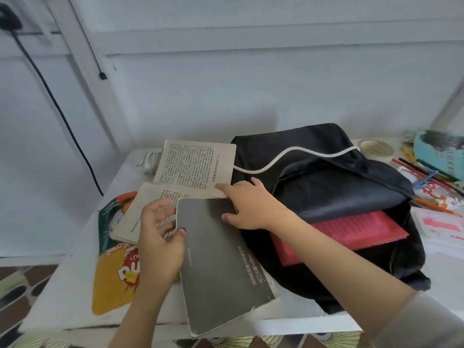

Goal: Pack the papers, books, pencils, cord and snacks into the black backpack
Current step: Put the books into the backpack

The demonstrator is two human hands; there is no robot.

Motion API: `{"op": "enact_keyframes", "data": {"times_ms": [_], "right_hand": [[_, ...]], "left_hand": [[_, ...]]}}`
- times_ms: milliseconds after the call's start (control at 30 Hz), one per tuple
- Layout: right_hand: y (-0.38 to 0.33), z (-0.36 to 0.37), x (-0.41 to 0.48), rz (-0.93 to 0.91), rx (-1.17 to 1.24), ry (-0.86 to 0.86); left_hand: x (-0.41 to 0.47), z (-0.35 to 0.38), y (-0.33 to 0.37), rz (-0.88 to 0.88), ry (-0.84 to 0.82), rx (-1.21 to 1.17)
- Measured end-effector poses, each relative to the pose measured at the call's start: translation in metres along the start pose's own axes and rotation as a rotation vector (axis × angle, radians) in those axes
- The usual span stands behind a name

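Note:
The black backpack [326,187] lies open on the white table [75,285] with a red book [351,229] inside its mouth. A white cord [288,154] runs across the bag's top. A grey-covered book [221,267] lies at the table's front, partly over the edge. My left hand [158,237] grips its left edge, thumb on the cover. My right hand [248,204] rests on the book's top right corner, fingers spread, fingertips touching the loose printed papers [193,167]. A yellow snack bag [113,272] lies under the papers. Coloured pencils [426,177] lie right of the bag.
A tape roll [376,148], a turquoise item [442,151] and wrapped snack packs [439,222] sit at the right. A white bundle [150,162] lies behind the papers. A black cable [50,96] hangs down the wall at the left.

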State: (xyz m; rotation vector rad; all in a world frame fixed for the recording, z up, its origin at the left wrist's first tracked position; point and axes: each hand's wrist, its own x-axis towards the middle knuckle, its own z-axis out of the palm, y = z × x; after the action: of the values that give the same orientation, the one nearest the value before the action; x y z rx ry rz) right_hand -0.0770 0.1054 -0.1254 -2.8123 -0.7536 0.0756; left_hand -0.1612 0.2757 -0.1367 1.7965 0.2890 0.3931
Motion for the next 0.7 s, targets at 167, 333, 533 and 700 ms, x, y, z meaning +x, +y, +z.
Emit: {"op": "enact_keyframes", "data": {"times_ms": [167, 333, 533, 700], "right_hand": [[-0.001, -0.017, 0.002, -0.105, 0.273, 0.086], [-0.003, -0.045, 0.002, -0.125, 0.663, 0.059], [-0.007, -0.077, -0.012, -0.175, 0.940, 0.113], [0.002, -0.099, -0.030, -0.131, 1.006, 0.238]], "left_hand": [[-0.004, -0.008, 0.025, 0.174, -0.049, -0.157], [-0.007, -0.022, 0.049, 0.343, -0.023, -0.301], [0.009, -0.039, 0.063, 0.502, -0.110, -0.374], [0.016, -0.041, 0.072, 0.496, -0.379, -0.032]]}}
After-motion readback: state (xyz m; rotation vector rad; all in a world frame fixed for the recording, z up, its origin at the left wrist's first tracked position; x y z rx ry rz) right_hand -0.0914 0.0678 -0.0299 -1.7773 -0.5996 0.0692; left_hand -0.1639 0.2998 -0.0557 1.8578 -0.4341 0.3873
